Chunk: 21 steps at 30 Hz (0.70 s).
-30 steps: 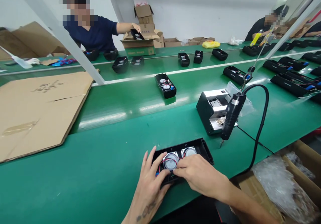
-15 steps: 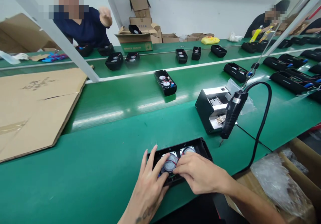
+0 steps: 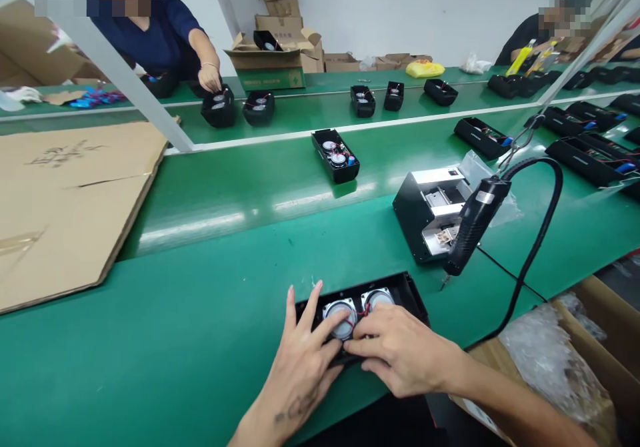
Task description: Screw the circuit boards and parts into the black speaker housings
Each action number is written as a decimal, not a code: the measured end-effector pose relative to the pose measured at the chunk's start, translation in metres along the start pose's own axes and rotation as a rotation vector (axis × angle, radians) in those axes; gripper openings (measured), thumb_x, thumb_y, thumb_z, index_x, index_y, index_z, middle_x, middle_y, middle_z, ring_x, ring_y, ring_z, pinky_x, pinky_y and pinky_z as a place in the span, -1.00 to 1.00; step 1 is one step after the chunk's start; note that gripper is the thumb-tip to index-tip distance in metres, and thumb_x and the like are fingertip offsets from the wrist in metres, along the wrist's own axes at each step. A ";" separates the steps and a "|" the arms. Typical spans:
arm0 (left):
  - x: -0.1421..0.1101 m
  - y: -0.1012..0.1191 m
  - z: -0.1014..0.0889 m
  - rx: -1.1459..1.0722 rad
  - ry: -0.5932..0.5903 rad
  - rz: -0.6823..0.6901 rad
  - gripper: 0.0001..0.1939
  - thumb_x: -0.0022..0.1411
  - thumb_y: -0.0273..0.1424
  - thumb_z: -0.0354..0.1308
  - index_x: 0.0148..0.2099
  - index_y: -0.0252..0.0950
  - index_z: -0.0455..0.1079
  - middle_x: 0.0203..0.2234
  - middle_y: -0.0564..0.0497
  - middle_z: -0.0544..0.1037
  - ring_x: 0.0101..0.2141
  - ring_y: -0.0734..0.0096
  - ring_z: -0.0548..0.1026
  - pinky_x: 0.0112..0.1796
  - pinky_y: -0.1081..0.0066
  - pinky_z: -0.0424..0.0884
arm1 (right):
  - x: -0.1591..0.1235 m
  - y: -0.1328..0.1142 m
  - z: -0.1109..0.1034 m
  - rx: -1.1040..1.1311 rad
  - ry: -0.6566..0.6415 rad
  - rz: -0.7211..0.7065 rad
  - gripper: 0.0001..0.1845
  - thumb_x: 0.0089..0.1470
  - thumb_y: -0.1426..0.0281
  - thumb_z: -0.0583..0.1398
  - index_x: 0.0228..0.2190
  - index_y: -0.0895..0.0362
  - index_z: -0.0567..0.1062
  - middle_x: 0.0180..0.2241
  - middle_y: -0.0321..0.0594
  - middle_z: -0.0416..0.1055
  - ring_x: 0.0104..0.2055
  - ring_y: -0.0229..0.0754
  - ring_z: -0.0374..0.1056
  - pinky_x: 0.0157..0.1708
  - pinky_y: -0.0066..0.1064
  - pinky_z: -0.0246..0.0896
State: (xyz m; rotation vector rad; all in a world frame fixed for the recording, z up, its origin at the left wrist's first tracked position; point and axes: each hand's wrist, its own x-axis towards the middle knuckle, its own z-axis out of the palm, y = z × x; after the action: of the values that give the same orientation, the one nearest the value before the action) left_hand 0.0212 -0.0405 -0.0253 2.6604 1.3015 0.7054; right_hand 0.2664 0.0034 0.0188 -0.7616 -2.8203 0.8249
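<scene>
In front of me a black speaker housing (image 3: 413, 290) lies open side up, tilted slightly across the green bench. Two round speakers sit in it, the left speaker (image 3: 341, 317) and the right speaker (image 3: 376, 298), with red wires around them. My left hand (image 3: 305, 353) reaches in from the near left side, fingers spread, its index fingertip on the left speaker and its thumb low inside the housing. Between the speakers my right hand (image 3: 405, 347) has its fingers closed in a pinch. What they hold is hidden behind the fingers.
A black electric screwdriver (image 3: 475, 227) hangs right of the housing, before a screw feeder (image 3: 433, 210). Another housing (image 3: 336, 157) lies on the conveyor. Flat cardboard (image 3: 75, 213) covers the left. Across the line a co-worker's hand (image 3: 210, 77) touches a housing. A box with plastic (image 3: 555, 360) stands lower right.
My fingers have shifted slightly inside the housing, my right hand a little lower. The co-worker's raised hand has come down onto a housing. The whole view has shifted slightly.
</scene>
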 end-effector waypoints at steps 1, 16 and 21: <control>0.006 -0.007 -0.003 -0.034 -0.038 0.000 -0.82 0.26 -0.24 0.47 -0.08 -0.05 0.65 0.18 0.10 0.65 0.53 -0.31 0.09 0.48 -0.49 -0.35 | 0.002 0.001 -0.003 0.002 0.007 0.021 -0.72 0.31 0.44 0.28 0.03 0.09 0.65 -0.04 -0.11 0.67 -0.02 0.00 0.54 0.06 -0.17 0.28; 0.091 -0.056 -0.047 -0.425 -0.568 -0.317 -0.73 0.07 -0.09 0.47 -0.45 -0.16 0.62 0.13 0.12 0.63 -0.05 0.27 0.62 -0.12 0.37 0.44 | 0.067 0.010 -0.069 -0.080 -0.171 0.177 -0.50 0.10 0.29 0.41 0.08 0.14 0.67 -0.16 -0.03 0.74 -0.15 0.14 0.65 -0.38 -0.34 0.13; 0.092 -0.054 -0.046 -0.451 -0.557 -0.343 -0.67 0.04 -0.06 0.46 -0.50 -0.19 0.57 0.12 0.10 0.64 -0.11 0.28 0.61 -0.19 0.36 0.42 | 0.070 0.007 -0.064 -0.084 -0.177 0.182 -0.61 0.08 0.34 0.38 -0.05 0.18 0.71 -0.24 -0.03 0.73 -0.25 0.08 0.64 -0.45 -0.35 0.09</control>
State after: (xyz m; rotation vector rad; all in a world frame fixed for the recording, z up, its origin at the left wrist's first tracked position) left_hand 0.0100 0.0585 0.0337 1.9957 1.2081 0.1581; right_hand 0.2239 0.0736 0.0660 -1.0177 -2.9918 0.8429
